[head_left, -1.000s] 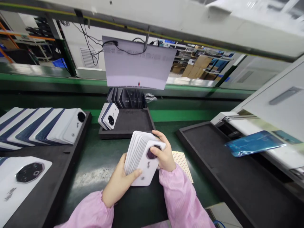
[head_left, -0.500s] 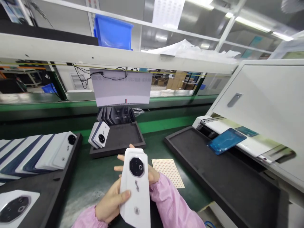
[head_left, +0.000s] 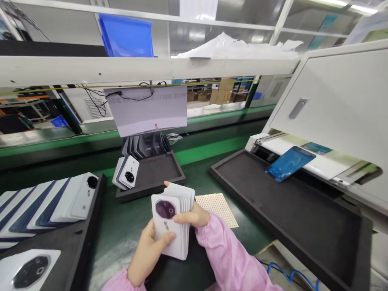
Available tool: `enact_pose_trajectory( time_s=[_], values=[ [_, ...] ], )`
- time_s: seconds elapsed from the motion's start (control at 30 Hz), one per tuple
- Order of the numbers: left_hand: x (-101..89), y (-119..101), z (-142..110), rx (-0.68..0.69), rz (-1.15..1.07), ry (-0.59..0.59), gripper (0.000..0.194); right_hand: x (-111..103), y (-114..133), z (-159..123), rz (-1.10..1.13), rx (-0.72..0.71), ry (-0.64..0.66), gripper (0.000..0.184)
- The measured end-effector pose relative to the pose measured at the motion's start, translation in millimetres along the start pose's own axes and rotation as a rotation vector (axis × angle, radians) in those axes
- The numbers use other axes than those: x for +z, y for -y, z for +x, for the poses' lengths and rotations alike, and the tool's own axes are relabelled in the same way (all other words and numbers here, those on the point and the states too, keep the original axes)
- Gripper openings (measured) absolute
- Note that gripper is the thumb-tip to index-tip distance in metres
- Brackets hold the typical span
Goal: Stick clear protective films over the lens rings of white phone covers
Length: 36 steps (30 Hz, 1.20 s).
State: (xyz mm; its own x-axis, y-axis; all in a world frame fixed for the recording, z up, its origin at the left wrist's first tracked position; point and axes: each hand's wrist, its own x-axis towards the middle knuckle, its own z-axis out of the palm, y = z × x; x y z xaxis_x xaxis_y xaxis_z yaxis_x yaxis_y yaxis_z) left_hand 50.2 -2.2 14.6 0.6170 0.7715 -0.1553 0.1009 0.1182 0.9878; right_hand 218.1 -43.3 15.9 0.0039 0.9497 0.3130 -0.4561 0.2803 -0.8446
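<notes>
A fanned stack of white phone back covers (head_left: 177, 246) is upright between my two hands, above the green table. The front cover has a dark octagonal camera area near its top and dark lettering below. My left hand (head_left: 148, 248) grips the lower left side, its thumb flat on the front cover. At the upper right, my right hand (head_left: 195, 216) is closed round the stack with its thumb by the camera area. Most of the fingers of both hands are hidden behind the covers. A sheet of small stickers (head_left: 220, 208) lies just right of my right hand.
On the left, a black foam tray (head_left: 77, 242) holds rows of white and dark blue covers. A smaller tray (head_left: 154, 169) with covers stands ahead. To the right lies a long black tray (head_left: 291, 214) beside a white machine (head_left: 339, 93), with a blue-filmed panel (head_left: 291, 163) at its outlet.
The stack has turned and fanned out, so several cover edges now show. My right hand has come from behind it to grip its right side, thumb in front. The view has shifted slightly.
</notes>
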Motion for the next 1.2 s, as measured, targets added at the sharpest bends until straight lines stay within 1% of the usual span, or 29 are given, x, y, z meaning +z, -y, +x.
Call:
enact_pose_trajectory(
  time_s=[0.07,0.2,0.33,0.5,0.63,0.73,0.87,1.07,1.2],
  values=[
    [-1.5,-1,0,-0.045,-0.042,0.067,0.04,-4,1,0,-0.024,0.016,-0.016,0.089],
    [-2.6,-5,0,-0.123,-0.163,0.192,0.03,-9,4,-1,0.08,0.049,-0.009,0.09],
    [-1.3,-8,-2,-0.183,-0.264,0.246,0.029,-10,6,-1,0.169,0.058,-0.033,0.087],
    [-0.5,-9,-3,-0.211,-0.3,0.213,0.036,-11,8,-1,0.228,0.078,-0.074,0.08],
    [-2.2,-11,-7,-0.272,-0.324,0.259,0.039,-13,5,-1,0.256,0.098,-0.099,0.079],
    [-2.1,-11,-11,-0.301,-0.342,0.276,0.045,-15,3,-1,0.262,0.116,-0.08,0.078],
    [0.5,-8,-13,-0.294,-0.335,0.239,0.051,-15,4,-3,0.246,0.131,-0.054,0.079],
    [0.9,-3,-15,-0.252,-0.291,0.215,0.05,-12,13,-7,0.199,0.134,-0.026,0.089],
    [-0.3,0,-15,-0.252,-0.226,0.202,0.049,-9,18,-10,0.168,0.142,0.017,0.087]
  ],
)
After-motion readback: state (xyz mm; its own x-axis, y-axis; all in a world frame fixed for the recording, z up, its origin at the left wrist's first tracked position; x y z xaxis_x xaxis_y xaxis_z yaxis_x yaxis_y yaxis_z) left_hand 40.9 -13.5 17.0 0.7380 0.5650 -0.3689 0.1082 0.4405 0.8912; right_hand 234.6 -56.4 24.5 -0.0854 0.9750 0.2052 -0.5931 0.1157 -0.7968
